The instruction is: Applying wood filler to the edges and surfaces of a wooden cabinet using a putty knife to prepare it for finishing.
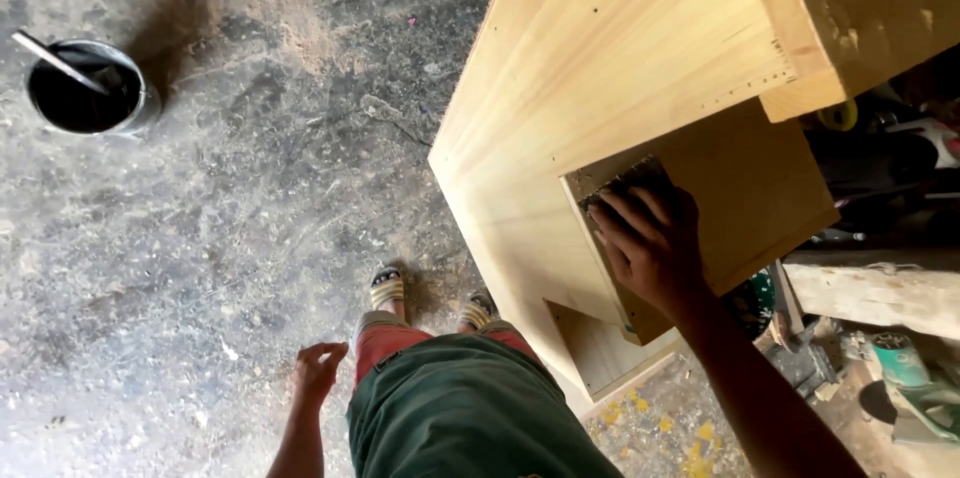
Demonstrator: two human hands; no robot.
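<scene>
Right hand (pixel 655 248) flat, pressing dark sanding pad (pixel 625 183) on wood cabinet (pixel 590 68); left hand (pixel 318 370) loose, empty, well apart.

The person wears a dark green shirt (pixel 470 418) over red trousers (pixel 395 340) with pale cuffs. On the feet are open sandals (pixel 387 287) with yellow and black straps. Both arms are bare, without sleeves, watch or gloves.

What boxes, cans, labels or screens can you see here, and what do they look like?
Can: on the dusty floor, upper left; round, metal, dark inside, a stick leaning in it.
Labels, signs, screens: none visible.
</scene>
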